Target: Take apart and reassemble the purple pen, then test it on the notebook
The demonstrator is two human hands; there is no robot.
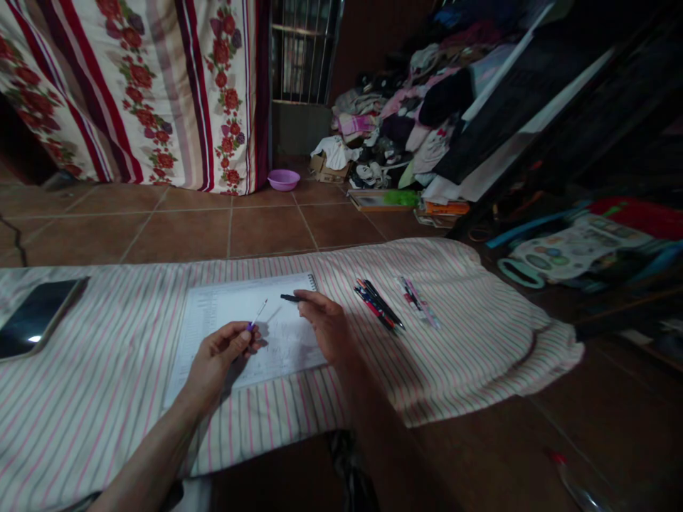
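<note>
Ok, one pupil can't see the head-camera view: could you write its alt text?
A person's left hand holds a slim white stick with a purple end and the right hand a short dark pen-like object, both over a notebook on a striped cloth. A phone lies at the left, a bunch of pens at the right.

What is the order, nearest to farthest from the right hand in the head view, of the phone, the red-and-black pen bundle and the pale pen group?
1. Red-and-black pen bundle: just right of the right hand.
2. Pale pen group: farther right.
3. Phone: far left.
</note>
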